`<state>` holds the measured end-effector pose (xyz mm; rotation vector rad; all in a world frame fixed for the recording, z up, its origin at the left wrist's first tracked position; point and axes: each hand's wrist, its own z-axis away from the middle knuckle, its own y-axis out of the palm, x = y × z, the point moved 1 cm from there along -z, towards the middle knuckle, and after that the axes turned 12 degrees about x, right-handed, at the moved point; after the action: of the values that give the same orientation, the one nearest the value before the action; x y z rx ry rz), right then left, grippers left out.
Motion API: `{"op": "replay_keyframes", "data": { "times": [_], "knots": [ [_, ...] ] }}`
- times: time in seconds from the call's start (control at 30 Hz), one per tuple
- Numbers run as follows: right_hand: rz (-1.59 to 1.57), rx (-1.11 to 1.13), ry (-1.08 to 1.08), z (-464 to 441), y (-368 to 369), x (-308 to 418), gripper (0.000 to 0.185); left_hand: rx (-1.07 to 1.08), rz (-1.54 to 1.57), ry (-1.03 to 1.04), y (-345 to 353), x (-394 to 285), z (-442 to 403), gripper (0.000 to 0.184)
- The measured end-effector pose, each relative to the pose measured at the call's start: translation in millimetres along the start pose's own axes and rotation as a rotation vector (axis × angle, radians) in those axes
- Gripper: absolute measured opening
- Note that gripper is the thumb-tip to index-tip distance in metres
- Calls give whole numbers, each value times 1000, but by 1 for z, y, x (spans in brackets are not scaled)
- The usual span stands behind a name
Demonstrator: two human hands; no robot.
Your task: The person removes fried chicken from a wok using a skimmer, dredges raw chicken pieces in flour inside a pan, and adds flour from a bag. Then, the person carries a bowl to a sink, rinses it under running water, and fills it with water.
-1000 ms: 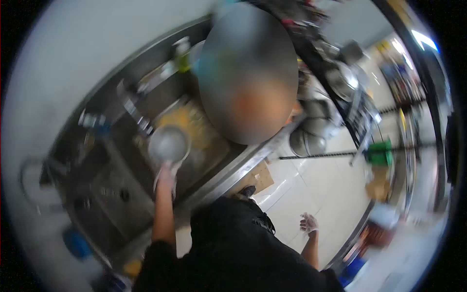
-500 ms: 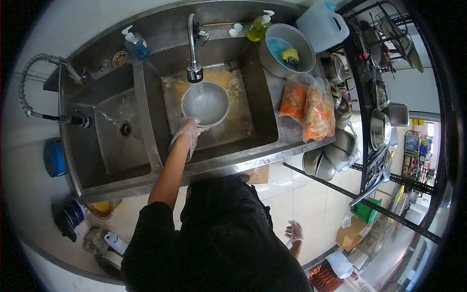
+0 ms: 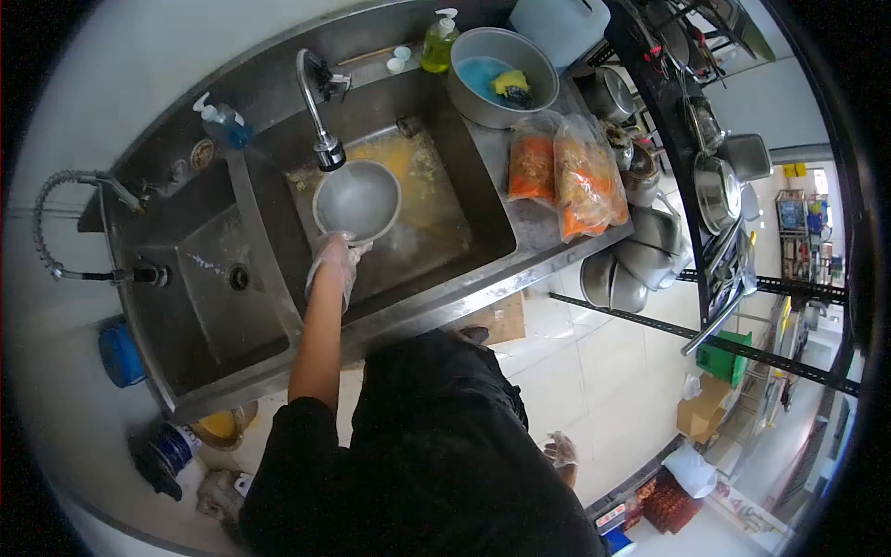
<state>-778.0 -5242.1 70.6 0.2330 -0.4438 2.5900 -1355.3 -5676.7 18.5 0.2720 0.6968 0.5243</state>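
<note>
My left hand [image 3: 336,258], in a clear plastic glove, is closed on the near rim of a round metal bowl [image 3: 379,228]. The bowl stands in the larger sink basin, beneath the faucet's spray head [image 3: 329,154], and its inside looks pale and cloudy. Yellowish water with food scraps [image 3: 429,181] covers part of the basin floor around it. Down at my right side hangs my right hand [image 3: 561,451], also gloved, with its fingers loosely apart and nothing visible in them.
Right of the basin are bags of orange food [image 3: 566,176] and a large pot [image 3: 464,102] with blue liquid and a sponge. A soap bottle [image 3: 439,42] stands behind. A smaller basin [image 3: 209,269] lies left. A metal rack [image 3: 698,223] with pans stands at right.
My view has turned, shifting the sink up and left in the picture. The water stream seen earlier below the spray head is no longer plainly visible. My left hand still grips the bowl.
</note>
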Motion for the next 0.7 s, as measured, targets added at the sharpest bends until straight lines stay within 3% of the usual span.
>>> {"op": "replay_keyframes", "data": {
  "times": [0.33, 0.4, 0.47, 0.63, 0.7],
  "knots": [
    [-126, 67, 40, -30, -7, -18, 35, 105, 82, 48, -14, 2, -14, 47],
    [-108, 56, 30, -35, -10, -20, 35, 158, -274, 84, -24, 4, -16, 47],
    [-123, 66, 7, -40, -13, -19, 33, 186, -377, 96, -33, 9, -25, 46],
    [-6, 45, -21, -27, -8, 16, 29, 39, 95, 73, 0, -9, 3, 44],
    [56, 43, -26, -13, 2, 40, 28, 34, 97, 59, -14, -1, -16, 42]
  ]
}}
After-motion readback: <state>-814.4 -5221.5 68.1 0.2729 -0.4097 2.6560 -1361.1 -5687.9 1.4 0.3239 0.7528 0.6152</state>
